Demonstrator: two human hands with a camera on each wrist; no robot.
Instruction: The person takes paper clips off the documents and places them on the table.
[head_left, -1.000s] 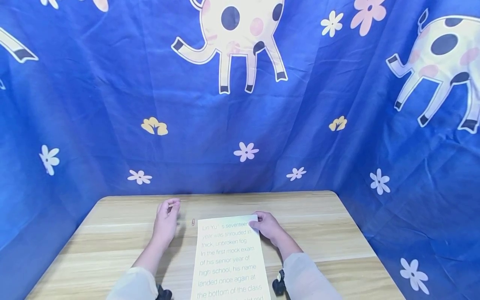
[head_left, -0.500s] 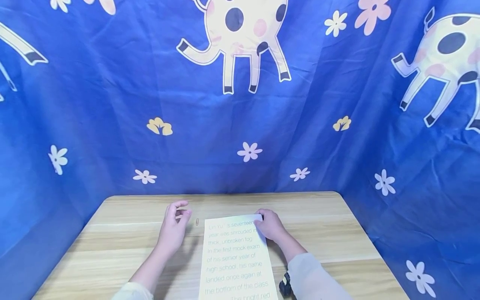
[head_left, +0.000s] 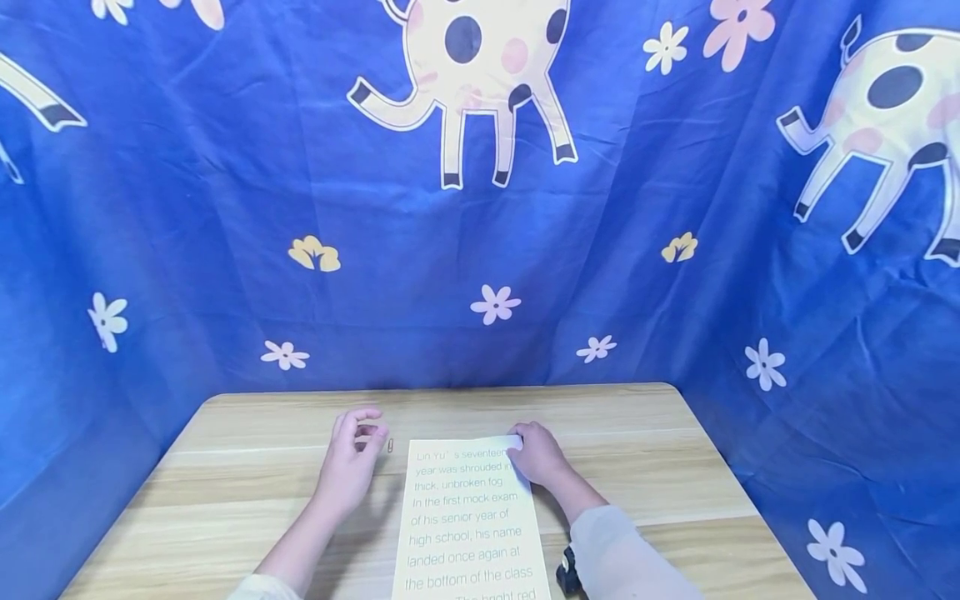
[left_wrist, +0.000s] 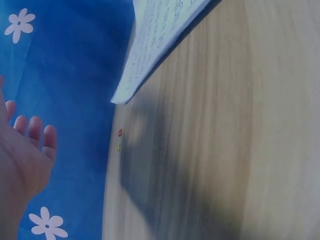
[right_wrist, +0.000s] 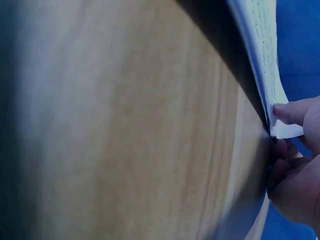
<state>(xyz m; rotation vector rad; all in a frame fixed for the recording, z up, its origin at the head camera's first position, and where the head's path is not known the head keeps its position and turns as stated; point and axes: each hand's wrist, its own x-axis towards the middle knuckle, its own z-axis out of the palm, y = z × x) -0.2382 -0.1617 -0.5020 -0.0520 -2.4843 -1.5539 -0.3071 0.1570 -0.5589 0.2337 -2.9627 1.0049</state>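
Printed paper sheets point(head_left: 468, 521) lie in front of me with large lines of text facing up. My right hand point(head_left: 538, 454) pinches their upper right corner, the thumb point(right_wrist: 290, 111) on top and the other fingers beneath. That corner is lifted and bent in the right wrist view. My left hand point(head_left: 348, 467) hovers left of the sheets with loosely bent fingers, holding nothing. Just beyond its fingertips is a small paper clip point(head_left: 390, 446). In the left wrist view a red clip-like piece point(left_wrist: 120, 132) and a yellow one point(left_wrist: 118, 147) lie on the wood near the sheets' corner.
The light wooden table point(head_left: 637, 467) has rounded far corners. A blue curtain point(head_left: 420, 333) with flowers and spotted animals stands behind it and along both sides. A black wrist device point(head_left: 568, 571) sits at the right sleeve.
My left hand has moved right toward the paper clip, and its fingers have spread apart. My right hand keeps its pinch on the sheets' corner. The head view shifts slightly.
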